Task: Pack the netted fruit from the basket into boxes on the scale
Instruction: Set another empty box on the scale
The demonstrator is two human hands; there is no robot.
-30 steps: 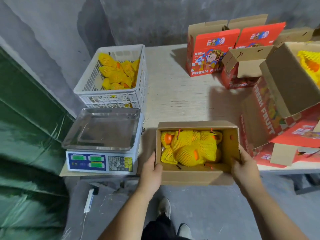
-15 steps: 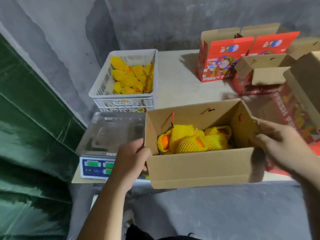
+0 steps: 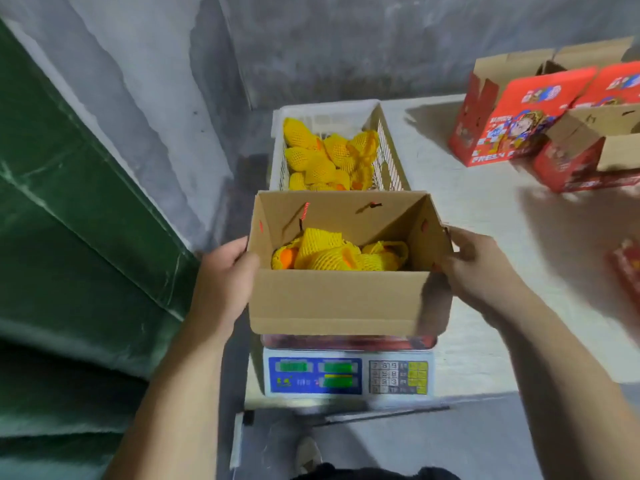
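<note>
An open brown cardboard box (image 3: 339, 299) sits over the scale (image 3: 348, 374), covering its pan. Inside lie several oranges in yellow foam netting (image 3: 332, 252). My left hand (image 3: 225, 278) grips the box's left wall and my right hand (image 3: 479, 268) grips its right wall, thumbs at the rim. Behind the box stands a white plastic basket (image 3: 389, 147) holding more netted fruit (image 3: 329, 154). The scale's blue panel with green displays and keypad faces me below the box.
Red printed "FRESH FRUIT" cartons (image 3: 519, 116) with open flaps stand at the back right of the pale table (image 3: 485, 209). A green tarp (image 3: 69, 220) hangs on the left. Grey concrete wall behind. My shoe (image 3: 308, 452) shows on the floor below the table edge.
Both hands lifted the box of netted fruit off the table edge and carried it left onto the scale. The view swung left with it.
</note>
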